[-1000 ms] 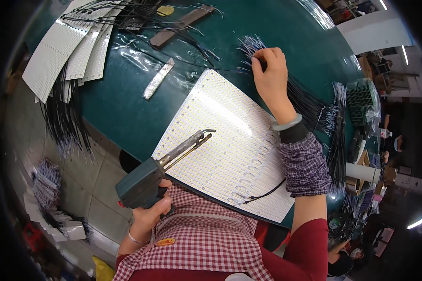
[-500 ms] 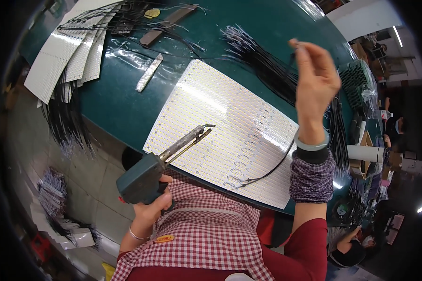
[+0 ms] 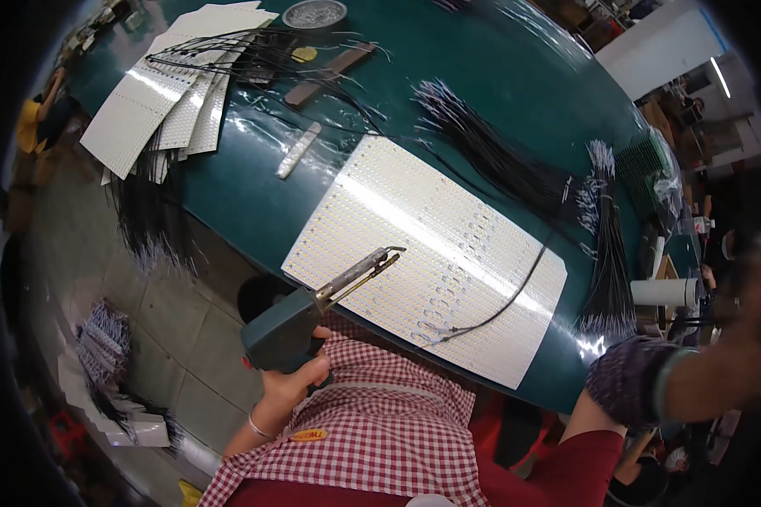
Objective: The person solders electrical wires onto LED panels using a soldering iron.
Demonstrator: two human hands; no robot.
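Note:
My left hand [image 3: 298, 380] is wrapped round the grip of a dark green soldering gun [image 3: 277, 331]. The gun's bent metal tip hovers over a white panel dotted with small LEDs [image 3: 359, 203], which lies at the table's near edge. Across the panel's right part curves a black cable [image 3: 516, 302], its split end resting near the lower edge. My right hand [image 3: 725, 363] is far out at the right rim, away from the panel. Motion and the dark rim smear its fingers, so I cannot make out whether they hold anything.
Black cable bundles lie beyond the panel [image 3: 503, 152] and to its right [image 3: 610, 262]. At the far left, stacked white panels [image 3: 135, 110] carry more cables. A silvery bar [image 3: 299, 150], a brown strip [image 3: 330, 74] and a round metal dish [image 3: 314, 13] rest on the green table [image 3: 237, 211].
My right hand has swung from above the far cable bundle out to the right rim. My left hand keeps the soldering gun over the panel. The whole view has shifted slightly.

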